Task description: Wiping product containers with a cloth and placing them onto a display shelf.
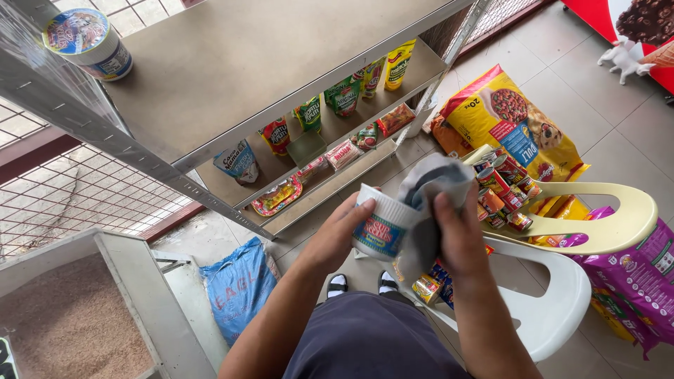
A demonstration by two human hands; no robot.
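A: Far left of frame?
B: Upper left: round paper-lidded noodle cup (88, 41) lying on top grey metal shelf (246, 63). Lower left: grey bin of brown grain (67, 319). Just right of it, on floor: blue woven sack (237, 286).

A: Shelf below?
B: Row of upright green, red and yellow snack pouches (344, 95), flat packets in front. Small print too small to make out.

A: Centre?
B: Left hand (340, 235) curled round white foam noodle cup with red-and-green label (382, 228), fingers closed on its side, cup tilted, held mid-frame above grey shorts (372, 344) and sandalled feet. Right hand (460, 235) clenched on grey cloth (432, 193), cloth pressed against cup's right side and draped over rim.

A: Grip fully closed, both?
B: Yes. Left wrapped on cup, right bunched on cloth. Right fingertips hidden behind cloth.

A: Right side?
B: Red-labelled tin cans (502, 189) piled on cream plastic chair (611, 224); white plastic chair (547, 309) below. Yellow pet-food bag (512, 119) behind, purple bag (642, 281) at far right edge.
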